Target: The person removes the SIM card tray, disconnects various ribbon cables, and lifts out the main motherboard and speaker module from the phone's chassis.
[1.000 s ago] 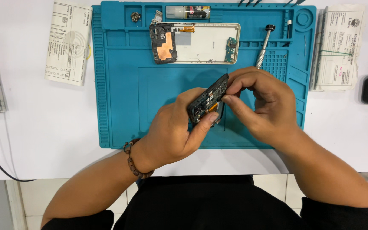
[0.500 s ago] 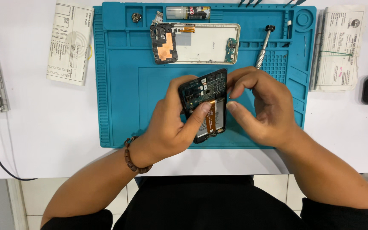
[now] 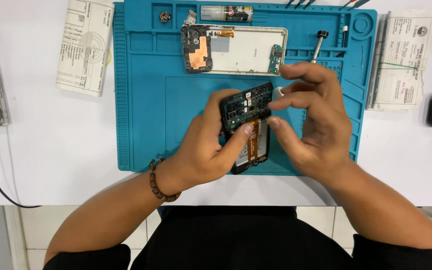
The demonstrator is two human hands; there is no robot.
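Since half a second ago, the right hand (image 3: 316, 120) has been lifting its fingers off the opened black phone with exposed circuit board and orange flex cable (image 3: 247, 126), now spreading loosely beside its right edge, a small white piece showing at the fingertips. At far left, a folded white printed paper (image 3: 85, 46) is lying on the white bench (image 3: 51, 150). Just left of centre, the left hand (image 3: 203, 150) is gripping the phone, thumb pressing its board, above the teal silicone work mat (image 3: 141, 100). A white phone frame with copper-coloured shield (image 3: 236, 50) is sitting at the upper centre.
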